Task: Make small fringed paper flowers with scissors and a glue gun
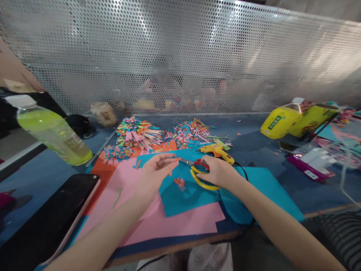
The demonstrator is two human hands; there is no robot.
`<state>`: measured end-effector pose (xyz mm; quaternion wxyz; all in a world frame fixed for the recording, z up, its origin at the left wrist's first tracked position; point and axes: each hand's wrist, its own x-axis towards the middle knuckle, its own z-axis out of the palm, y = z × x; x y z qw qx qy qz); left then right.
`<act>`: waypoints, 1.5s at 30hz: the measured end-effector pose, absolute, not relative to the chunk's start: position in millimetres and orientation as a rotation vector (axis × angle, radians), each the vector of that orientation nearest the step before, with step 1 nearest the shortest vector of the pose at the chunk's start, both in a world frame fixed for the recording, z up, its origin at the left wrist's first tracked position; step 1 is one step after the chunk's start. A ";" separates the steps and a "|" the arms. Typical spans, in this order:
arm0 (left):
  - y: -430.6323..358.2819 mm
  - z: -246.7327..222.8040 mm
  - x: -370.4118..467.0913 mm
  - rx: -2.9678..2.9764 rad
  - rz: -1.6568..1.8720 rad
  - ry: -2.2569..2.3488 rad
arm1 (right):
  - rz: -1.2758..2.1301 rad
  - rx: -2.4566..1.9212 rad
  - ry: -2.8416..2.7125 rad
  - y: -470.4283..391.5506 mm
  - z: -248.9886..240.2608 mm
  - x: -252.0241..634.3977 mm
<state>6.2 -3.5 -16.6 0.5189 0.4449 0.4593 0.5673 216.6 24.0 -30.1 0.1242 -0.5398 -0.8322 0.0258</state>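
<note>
My right hand (218,171) is closed on a pair of scissors (203,183) with one yellow and one red handle. Their blades point left toward my left hand (160,167), whose thumb and fingers pinch a small orange piece (178,159), probably paper, at the blade tips. Below the hands, a little orange and pink paper flower (179,182) lies on a blue sheet (180,205). Pink paper (135,226) and orange paper (97,175) spread underneath. Just behind my right hand rests a yellow glue gun (217,150).
A heap of paper clippings (191,131) and fringed paper bundles (135,133) lie toward the perforated metal screen (180,45). At left are a green drink bottle (53,131) and a black phone (53,218). To the right are a yellow bottle (279,120) and a purple packet (308,169).
</note>
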 end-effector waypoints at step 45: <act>-25.9 -18.8 21.6 1.858 0.856 1.137 | 1.055 -0.928 -2.247 13.0 -8.4 207.1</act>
